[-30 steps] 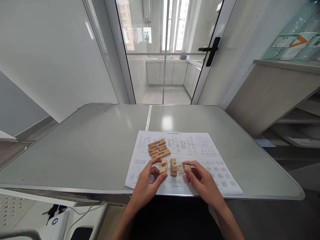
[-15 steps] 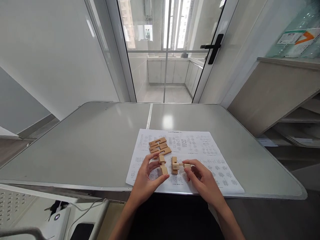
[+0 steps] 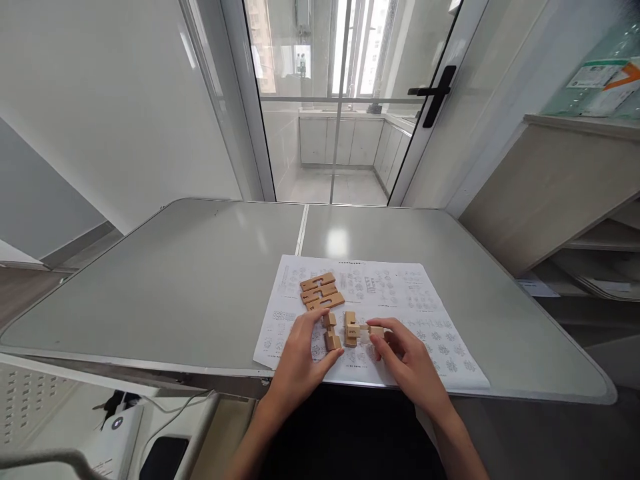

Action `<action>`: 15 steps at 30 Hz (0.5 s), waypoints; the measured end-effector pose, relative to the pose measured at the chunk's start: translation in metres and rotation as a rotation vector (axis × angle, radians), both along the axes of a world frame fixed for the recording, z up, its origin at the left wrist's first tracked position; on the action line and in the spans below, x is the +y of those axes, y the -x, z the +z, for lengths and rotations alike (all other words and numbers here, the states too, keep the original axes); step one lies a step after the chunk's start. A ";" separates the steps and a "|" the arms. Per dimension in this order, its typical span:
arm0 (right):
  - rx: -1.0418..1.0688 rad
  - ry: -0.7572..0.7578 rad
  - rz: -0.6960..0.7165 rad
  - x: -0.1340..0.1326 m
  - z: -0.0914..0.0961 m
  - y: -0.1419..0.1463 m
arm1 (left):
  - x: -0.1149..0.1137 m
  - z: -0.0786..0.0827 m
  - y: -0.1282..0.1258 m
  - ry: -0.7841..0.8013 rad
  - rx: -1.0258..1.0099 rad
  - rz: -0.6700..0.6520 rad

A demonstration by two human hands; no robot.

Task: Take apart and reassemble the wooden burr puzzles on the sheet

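Observation:
My left hand (image 3: 302, 363) pinches a small notched wooden puzzle piece (image 3: 330, 331) between thumb and fingers, just above a printed instruction sheet (image 3: 400, 300). My right hand (image 3: 407, 363) grips a second assembly of joined wooden pieces (image 3: 356, 329) by its right end. The two held parts sit side by side, a small gap apart. Three flat notched wooden pieces (image 3: 321, 291) lie together on the sheet, just beyond my left hand.
The sheet lies near the front edge of a grey table (image 3: 175, 280). A glass door (image 3: 345, 100) stands behind the table, shelving (image 3: 575, 200) at the right. A white device with cables (image 3: 115, 433) sits on the floor at lower left.
My left hand has turned its piece and brought it closer to the assembly in my right hand. The view has shifted slightly to the right.

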State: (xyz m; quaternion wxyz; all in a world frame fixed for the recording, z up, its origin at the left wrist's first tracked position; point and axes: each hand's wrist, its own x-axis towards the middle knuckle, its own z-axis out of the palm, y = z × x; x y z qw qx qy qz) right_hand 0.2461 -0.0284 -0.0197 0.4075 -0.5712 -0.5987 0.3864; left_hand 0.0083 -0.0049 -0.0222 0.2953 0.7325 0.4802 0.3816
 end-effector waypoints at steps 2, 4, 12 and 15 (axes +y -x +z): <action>0.013 0.006 0.000 0.000 0.000 0.000 | 0.000 0.000 -0.002 -0.041 0.041 -0.013; 0.032 0.011 -0.007 0.000 0.000 0.000 | -0.001 0.001 -0.004 -0.072 0.097 -0.035; 0.124 0.061 -0.050 0.000 0.000 -0.002 | -0.006 0.009 -0.009 -0.170 0.333 -0.136; 0.136 0.073 -0.060 -0.001 -0.001 -0.004 | -0.006 0.009 -0.009 -0.173 0.373 -0.145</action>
